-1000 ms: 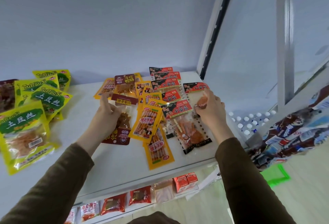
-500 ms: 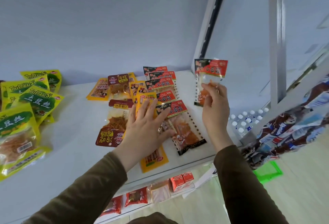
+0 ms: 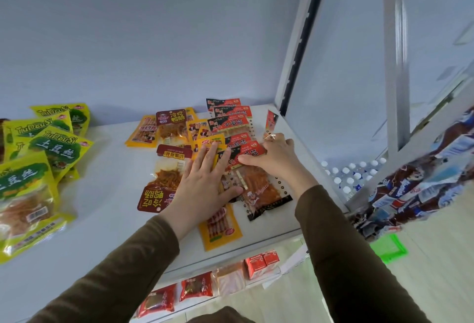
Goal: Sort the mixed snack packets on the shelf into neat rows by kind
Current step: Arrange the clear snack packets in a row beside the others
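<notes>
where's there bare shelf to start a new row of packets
Widest bare strip: between the yellow-green packets and the maroon packets, running to the shelf front edge. A narrower strip lies right of the red-black packets, by the side panel. Crowded: the overlapping pile under the left hand and right hand.

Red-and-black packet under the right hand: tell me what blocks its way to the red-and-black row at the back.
Nothing visible blocks it. The right hand presses the red-and-black packet, which already overlaps the near end of the red-and-black row. The left hand lies flat beside it on the orange packets, not in the path.
</notes>
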Action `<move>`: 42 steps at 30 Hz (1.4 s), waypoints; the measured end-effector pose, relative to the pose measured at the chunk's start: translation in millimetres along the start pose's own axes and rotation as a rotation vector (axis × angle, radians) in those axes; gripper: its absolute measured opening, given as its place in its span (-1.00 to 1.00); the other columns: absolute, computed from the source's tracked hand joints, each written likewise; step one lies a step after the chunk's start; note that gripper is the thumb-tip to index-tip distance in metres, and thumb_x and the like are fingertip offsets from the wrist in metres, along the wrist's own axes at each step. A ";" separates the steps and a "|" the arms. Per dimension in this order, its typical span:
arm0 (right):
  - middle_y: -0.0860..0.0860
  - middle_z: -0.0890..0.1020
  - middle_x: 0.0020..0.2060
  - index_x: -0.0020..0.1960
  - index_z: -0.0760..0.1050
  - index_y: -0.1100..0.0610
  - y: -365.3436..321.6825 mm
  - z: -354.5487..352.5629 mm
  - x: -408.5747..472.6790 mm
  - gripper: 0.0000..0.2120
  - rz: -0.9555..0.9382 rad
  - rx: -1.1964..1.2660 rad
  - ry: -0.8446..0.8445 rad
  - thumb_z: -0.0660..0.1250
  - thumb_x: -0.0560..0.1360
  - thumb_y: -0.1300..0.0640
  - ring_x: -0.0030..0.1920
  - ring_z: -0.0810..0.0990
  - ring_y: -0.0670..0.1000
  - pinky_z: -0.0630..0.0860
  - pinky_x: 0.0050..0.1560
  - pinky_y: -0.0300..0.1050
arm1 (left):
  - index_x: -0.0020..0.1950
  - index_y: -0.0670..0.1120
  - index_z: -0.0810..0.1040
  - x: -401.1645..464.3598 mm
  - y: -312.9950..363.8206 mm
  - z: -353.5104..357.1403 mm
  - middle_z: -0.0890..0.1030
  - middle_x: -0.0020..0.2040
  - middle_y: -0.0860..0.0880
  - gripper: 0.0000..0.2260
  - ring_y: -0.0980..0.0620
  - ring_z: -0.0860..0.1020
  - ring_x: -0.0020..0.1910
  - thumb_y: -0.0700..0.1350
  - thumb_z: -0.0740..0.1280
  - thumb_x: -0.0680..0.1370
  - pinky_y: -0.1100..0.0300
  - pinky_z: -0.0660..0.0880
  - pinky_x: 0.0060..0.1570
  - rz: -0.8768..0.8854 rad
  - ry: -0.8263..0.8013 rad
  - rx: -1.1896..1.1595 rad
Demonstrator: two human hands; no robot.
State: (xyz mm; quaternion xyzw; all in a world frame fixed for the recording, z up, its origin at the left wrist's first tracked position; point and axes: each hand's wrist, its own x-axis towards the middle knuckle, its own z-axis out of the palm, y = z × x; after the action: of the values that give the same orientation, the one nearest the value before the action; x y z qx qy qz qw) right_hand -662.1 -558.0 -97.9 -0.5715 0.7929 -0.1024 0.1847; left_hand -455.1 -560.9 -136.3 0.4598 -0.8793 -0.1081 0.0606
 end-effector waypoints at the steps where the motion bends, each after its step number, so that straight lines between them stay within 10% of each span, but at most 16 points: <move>1: 0.10 0.33 0.43 0.42 0.48 -0.05 -0.6 0.2 1.4 -0.27 0.000 0.019 0.004 0.32 0.42 -0.49 0.45 0.20 0.21 0.28 0.41 0.16 | 0.67 0.15 -0.29 0.2 1.4 -0.6 -0.30 0.68 0.01 -0.18 -0.06 -0.35 0.64 0.45 0.02 0.56 -0.13 -0.23 0.59 -0.008 0.001 0.004; 10: -0.04 0.69 -0.01 -0.02 0.62 -0.03 9.2 -0.1 2.5 -0.87 0.034 0.598 0.157 0.47 0.52 -0.06 0.02 0.69 0.03 0.63 0.15 0.16 | 0.63 0.17 -0.39 -0.3 -1.7 -1.9 -0.31 0.67 0.01 -0.09 -0.05 -0.32 0.65 0.52 0.04 0.51 -0.14 -0.20 0.58 -0.009 0.031 -0.049; 21: -0.08 0.73 -0.01 0.17 0.60 0.05 8.3 -56.2 -23.6 -0.84 -0.108 1.041 0.409 0.38 0.62 0.04 0.02 0.72 -0.08 0.60 0.11 -0.05 | 0.65 0.15 -0.35 2.1 -9.3 -29.1 -0.19 0.70 0.04 -0.07 -0.03 -0.21 0.66 0.57 -0.06 0.46 -0.16 -0.19 0.62 -0.081 -0.024 -0.341; 30: 0.08 0.73 0.09 0.28 0.55 0.18 -25.9 -41.8 -27.0 -0.70 -0.228 1.295 0.200 0.42 0.58 0.12 0.06 0.73 0.10 0.64 -0.01 -0.05 | 0.64 0.26 0.09 26.0 1.4 -96.1 0.37 0.58 0.00 0.00 -0.05 0.42 0.49 0.36 0.55 0.33 -0.12 0.31 0.46 -0.092 0.016 -1.375; 37: 0.01 0.71 0.03 0.17 0.46 0.09 -61.3 -11.3 -21.1 -0.74 -0.228 1.191 0.308 0.45 0.57 0.04 -0.01 0.74 0.01 0.69 0.06 0.12 | 0.46 0.09 0.39 25.5 4.2 -92.5 0.67 0.25 0.04 -0.39 0.01 0.68 0.18 -0.06 0.57 0.48 0.01 0.64 0.08 -0.089 0.257 -1.423; 42: 0.00 0.58 0.29 0.44 0.26 -0.11 -80.7 8.9 -20.4 -0.49 -0.320 1.107 0.382 0.42 0.59 -0.01 0.21 0.66 0.00 0.67 0.14 0.13 | 0.36 -0.13 0.52 19.3 -7.6 -86.4 0.72 0.14 -0.14 -0.61 -0.18 0.71 0.10 -0.21 0.48 0.55 -0.09 0.67 0.06 -0.158 0.259 -1.568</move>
State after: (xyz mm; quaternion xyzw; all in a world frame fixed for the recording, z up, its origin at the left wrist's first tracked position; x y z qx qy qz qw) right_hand -582.7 -564.6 -72.3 -0.4742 0.5453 -0.6269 0.2913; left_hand -442.2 -592.6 -54.3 0.3531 -0.4979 -0.6449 0.4600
